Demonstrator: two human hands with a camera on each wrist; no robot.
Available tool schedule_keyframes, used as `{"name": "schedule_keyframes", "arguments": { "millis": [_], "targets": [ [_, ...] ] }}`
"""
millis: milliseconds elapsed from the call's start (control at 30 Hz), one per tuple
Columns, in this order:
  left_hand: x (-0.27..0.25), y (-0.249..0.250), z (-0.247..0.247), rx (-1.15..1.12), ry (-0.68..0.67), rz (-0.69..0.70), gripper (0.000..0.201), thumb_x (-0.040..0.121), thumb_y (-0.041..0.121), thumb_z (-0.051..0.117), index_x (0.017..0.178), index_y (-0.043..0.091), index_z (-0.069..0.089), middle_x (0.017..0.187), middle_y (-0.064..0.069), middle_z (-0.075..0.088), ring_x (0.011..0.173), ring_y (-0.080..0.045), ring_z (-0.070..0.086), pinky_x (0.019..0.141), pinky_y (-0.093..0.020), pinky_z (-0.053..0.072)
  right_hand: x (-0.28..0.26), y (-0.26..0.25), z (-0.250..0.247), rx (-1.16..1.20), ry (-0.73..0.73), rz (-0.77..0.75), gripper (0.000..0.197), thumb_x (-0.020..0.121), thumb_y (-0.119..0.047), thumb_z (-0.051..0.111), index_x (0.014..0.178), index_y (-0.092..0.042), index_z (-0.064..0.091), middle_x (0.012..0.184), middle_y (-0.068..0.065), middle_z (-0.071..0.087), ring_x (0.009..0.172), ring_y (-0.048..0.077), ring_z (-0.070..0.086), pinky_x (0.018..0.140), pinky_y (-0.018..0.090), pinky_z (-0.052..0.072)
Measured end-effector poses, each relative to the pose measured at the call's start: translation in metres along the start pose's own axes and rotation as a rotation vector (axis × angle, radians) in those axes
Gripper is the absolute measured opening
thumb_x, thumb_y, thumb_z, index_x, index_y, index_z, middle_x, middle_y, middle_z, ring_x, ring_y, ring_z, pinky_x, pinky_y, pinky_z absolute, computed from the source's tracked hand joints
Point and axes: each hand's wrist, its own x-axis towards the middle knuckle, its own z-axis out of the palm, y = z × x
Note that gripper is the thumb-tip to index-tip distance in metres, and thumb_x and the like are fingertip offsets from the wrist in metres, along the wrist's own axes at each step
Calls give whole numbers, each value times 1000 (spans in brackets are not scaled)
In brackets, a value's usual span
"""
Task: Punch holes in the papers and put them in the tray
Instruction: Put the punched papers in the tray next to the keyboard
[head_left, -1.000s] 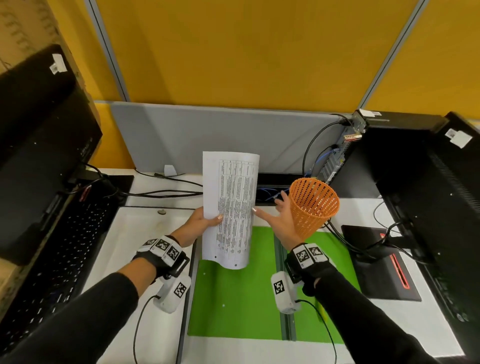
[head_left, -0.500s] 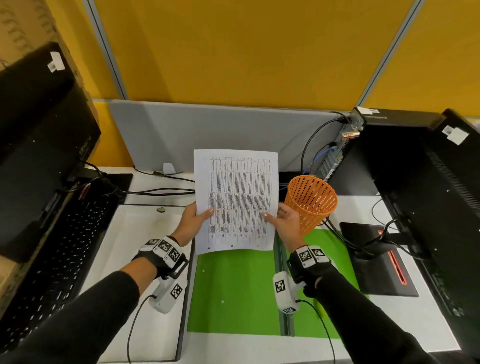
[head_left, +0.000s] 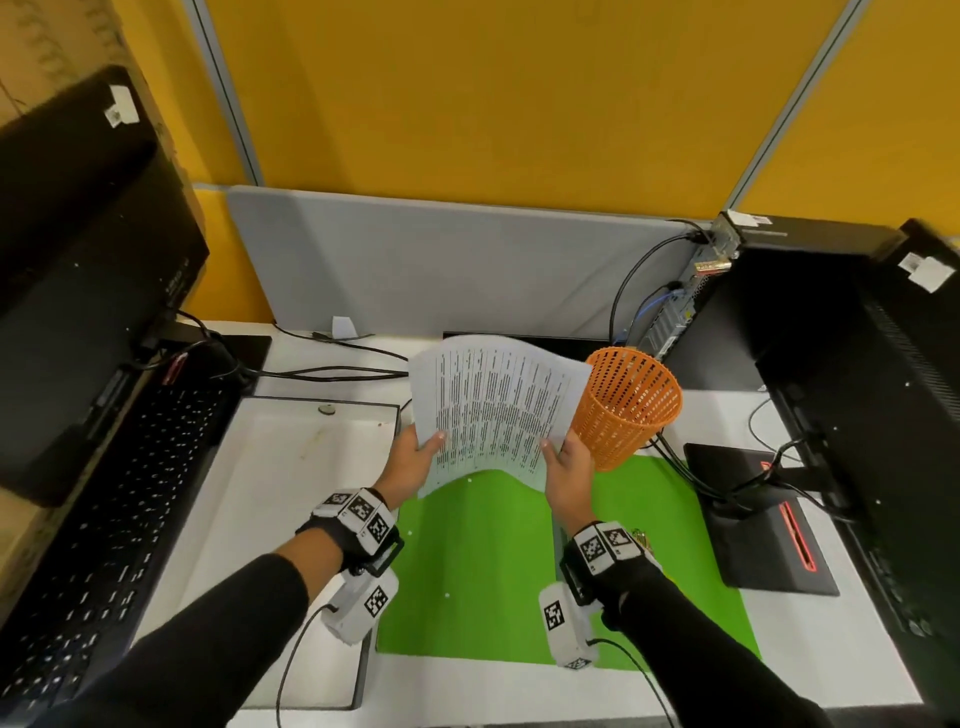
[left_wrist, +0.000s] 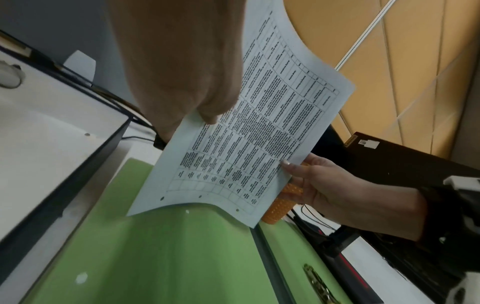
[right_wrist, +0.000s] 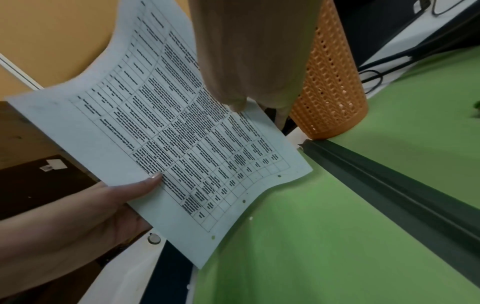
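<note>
A printed sheet (head_left: 493, 410) is held in the air above the far end of the green mat (head_left: 483, 566), gripped at both side edges. The left hand (head_left: 410, 465) pinches the sheet's left edge, thumb on the printed face and fingers behind; the right hand (head_left: 569, 467) pinches the right edge in the same manner, its thumb tip (left_wrist: 287, 163) lying on the text. The sheet bows, its middle arching up and its far end curling away toward the grey divider (head_left: 457, 265). Punched holes (left_wrist: 162, 198) run along the sheet's near edge, which hangs clear of the mat. An orange mesh basket (head_left: 628, 408) stands just beside the sheet's right edge, at the mat's far right corner, directly behind the right hand. The white tray (head_left: 291, 478) lies flat to the left of the mat, their edges adjoining; a small round disc (head_left: 326, 409) rests near the tray's far rim. A dark strip (right_wrist: 405, 197) crosses the mat from far to near, right of its centre. A few white paper dots (head_left: 445, 595) lie scattered on the mat. A keyboard (head_left: 98, 525) lies left of the tray, below a dark monitor (head_left: 78, 291). A second monitor (head_left: 883, 415) stands to the right of the mat, with cables (head_left: 685, 467) trailing past the basket.
</note>
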Motion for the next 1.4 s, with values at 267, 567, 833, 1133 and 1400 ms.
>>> {"name": "schedule_keyframes", "arguments": {
  "millis": [267,567,833,1133,1400],
  "targets": [
    [6,30,-74,18,238,147,55,81,-2,68,126,6,39,110,1,56,92,-2,56,68,-6,49,12,-47,36,130,-149,-78,51,83,8,58,119,-22,37,101,9,64,87,12,64,70,23,55],
    [-36,-59,-190,535,309,-149,22,76,6,74,95,7,64,117,-15,56,117,-29,49,102,-34,34,-46,-32,143,-279,-673,69,18,75,-1,71,93,0,66,108,13,63,94,27,64,86,35,51],
    [-64,-88,-207,745,161,-450,24,86,3,62,109,-2,63,132,-18,46,120,-32,50,101,-36,44,-77,-34,183,-514,-1005,274,37,80,1,64,116,8,56,93,22,71,79,24,69,60,18,57],
    [-66,-85,-193,907,121,-538,32,89,8,56,119,0,58,135,-23,37,118,-35,48,102,-36,45,-81,-23,196,-661,-909,252,29,88,-11,53,111,4,61,115,24,62,105,37,61,87,39,53],
    [-39,-58,-153,974,158,-345,39,86,21,61,124,13,55,149,-9,25,137,-28,26,110,-42,32,-53,-32,169,-556,-607,24,16,79,6,52,76,2,68,76,19,67,66,22,58,60,31,52]
  ]
}}
